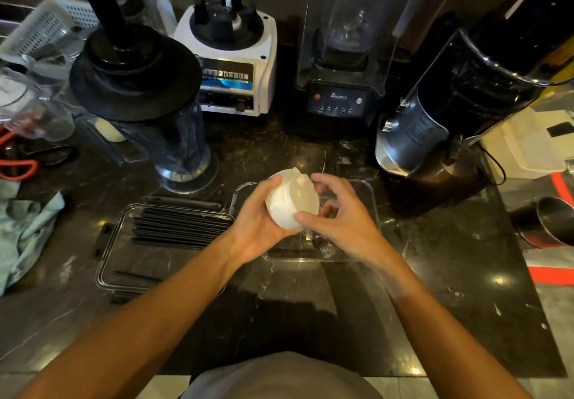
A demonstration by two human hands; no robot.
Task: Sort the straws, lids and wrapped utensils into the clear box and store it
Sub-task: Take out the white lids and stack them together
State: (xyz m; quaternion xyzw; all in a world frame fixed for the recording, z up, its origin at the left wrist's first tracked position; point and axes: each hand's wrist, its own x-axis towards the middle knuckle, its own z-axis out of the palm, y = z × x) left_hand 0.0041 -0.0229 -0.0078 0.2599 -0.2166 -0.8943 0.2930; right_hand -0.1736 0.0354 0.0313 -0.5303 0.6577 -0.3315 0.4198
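A stack of white round lids [292,200] is held on its side above the clear box [371,200], which sits on the dark marble counter. My left hand [257,228] grips the stack from the left. My right hand [338,221] touches its right face with fingertips. Under my hands, inside the box, lie clear-wrapped utensils [323,245]. A bundle of black straws [180,226] rests on a clear flat tray or box lid [107,262] to the left. One loose straw [136,276] lies near that tray's front.
Behind the box stand a blender jug with black lid [139,88], a white blender base [230,54], a black blender [338,57] and a grinder [450,109]. A teal cloth [28,231] lies at left; a steel cup [546,224] stands at right.
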